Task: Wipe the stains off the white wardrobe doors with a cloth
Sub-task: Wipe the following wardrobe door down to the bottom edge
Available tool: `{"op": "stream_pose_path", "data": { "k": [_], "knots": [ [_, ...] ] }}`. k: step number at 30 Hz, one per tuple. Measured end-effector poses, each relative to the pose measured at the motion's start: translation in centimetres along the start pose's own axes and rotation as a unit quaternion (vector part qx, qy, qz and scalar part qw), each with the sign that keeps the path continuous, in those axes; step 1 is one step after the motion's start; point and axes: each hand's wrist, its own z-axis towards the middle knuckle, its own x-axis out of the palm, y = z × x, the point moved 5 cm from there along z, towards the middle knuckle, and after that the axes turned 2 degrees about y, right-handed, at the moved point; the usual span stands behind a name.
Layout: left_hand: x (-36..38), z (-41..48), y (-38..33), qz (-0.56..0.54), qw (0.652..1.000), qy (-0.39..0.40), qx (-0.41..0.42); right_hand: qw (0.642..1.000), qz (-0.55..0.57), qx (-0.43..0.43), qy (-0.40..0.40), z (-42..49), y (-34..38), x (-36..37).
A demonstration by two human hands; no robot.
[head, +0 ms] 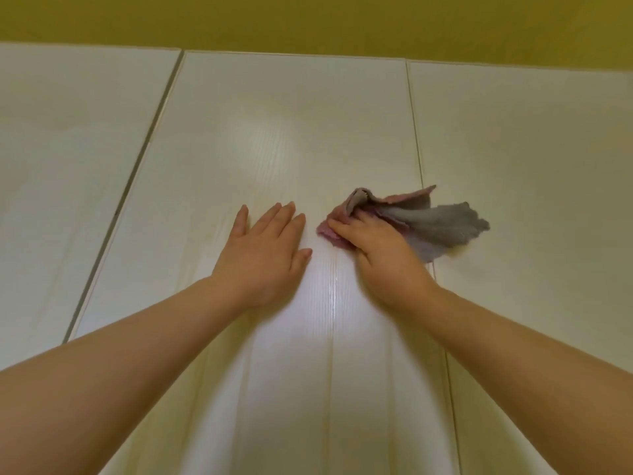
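Observation:
White wardrobe doors fill the view; the middle door is straight ahead. My left hand lies flat against this door with straight fingers. To its right, my right hand grips a grey and pink cloth and presses it to the door near the door's right seam. Loose folds of the cloth hang out to the right, past the seam. A wet streak runs down the door below the two hands. No distinct stain shows.
A left door and a right door flank the middle one, split by narrow vertical gaps. A yellow-green wall rises above the door tops.

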Motion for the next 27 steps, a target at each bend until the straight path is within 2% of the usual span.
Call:
{"op": "stream_pose_path", "data": {
  "k": [1, 3, 4, 6, 8, 9, 10, 12, 13, 15, 17, 18, 21, 22, 25, 26, 27],
  "knots": [
    [0.2, -0.1, 0.0, 0.011, 1.0, 0.014, 0.004, 0.999, 0.036, -0.011, 0.013, -0.4, 0.6, -0.4],
    [0.2, -0.1, 0.3, 0.02, 0.999, 0.022, 0.013, 0.992, 0.126, 0.025, -0.011, 0.7, -0.1, -2.3],
    [0.1, -0.1, 0.3, 0.02, 0.999, 0.02, 0.017, 0.992, 0.115, 0.052, -0.03, 2.0, -1.3, -3.3],
    [0.1, -0.1, 0.6, 0.021, 0.999, 0.014, 0.026, 0.991, 0.02, 0.129, -0.041, 4.1, -3.0, -3.6],
    [0.2, -0.1, 1.2, 0.02, 0.999, 0.005, 0.033, 0.983, -0.047, 0.165, -0.059, 4.9, -2.4, -2.6],
    [0.3, -0.2, 1.3, 0.016, 0.999, 0.003, 0.036, 0.987, -0.059, 0.132, -0.063, 4.6, -1.4, -1.9],
    [0.3, -0.2, 1.3, 0.012, 0.999, 0.003, 0.038, 0.995, -0.077, 0.059, -0.039, 4.1, -0.5, -0.9],
    [0.4, -0.1, 1.2, 0.001, 0.999, 0.006, 0.04, 0.993, -0.08, -0.077, 0.049, 3.1, 0.3, 0.1],
    [0.4, -0.1, 1.2, -0.006, 0.999, 0.007, 0.04, 0.991, -0.063, -0.092, 0.073, 3.4, 0.1, -0.3],
    [0.4, 0.0, 1.2, -0.012, 0.999, 0.009, 0.041, 0.999, -0.014, -0.019, 0.023, 5.5, -1.1, -1.3],
    [0.5, 0.0, 1.4, -0.024, 0.999, 0.01, 0.04, 0.99, -0.089, 0.108, -0.017, 6.5, -0.6, -0.9],
    [0.6, 0.0, 1.5, -0.026, 0.999, 0.008, 0.037, 0.985, -0.123, 0.12, -0.02, 6.3, 0.4, -0.2],
    [0.6, 0.0, 1.3, -0.028, 0.999, 0.004, 0.04, 0.988, -0.151, -0.01, 0.024, 4.7, 2.4, 0.9],
    [0.7, 0.0, 1.4, -0.03, 0.999, 0.0, 0.041, 0.987, -0.157, -0.024, 0.033, 4.9, 2.0, 0.2],
    [0.9, 0.1, 1.5, -0.044, 0.998, -0.008, 0.043, 0.984, -0.127, 0.119, -0.04, 6.1, -0.6, -2.2],
    [1.1, 0.1, 1.6, -0.049, 0.998, -0.011, 0.043, 0.982, -0.11, 0.141, -0.05, 6.1, -0.6, -1.9],
    [1.1, 0.2, 1.7, -0.051, 0.998, -0.013, 0.042, 0.988, -0.09, 0.123, -0.034, 5.9, 0.3, -1.2]
  ]
}}
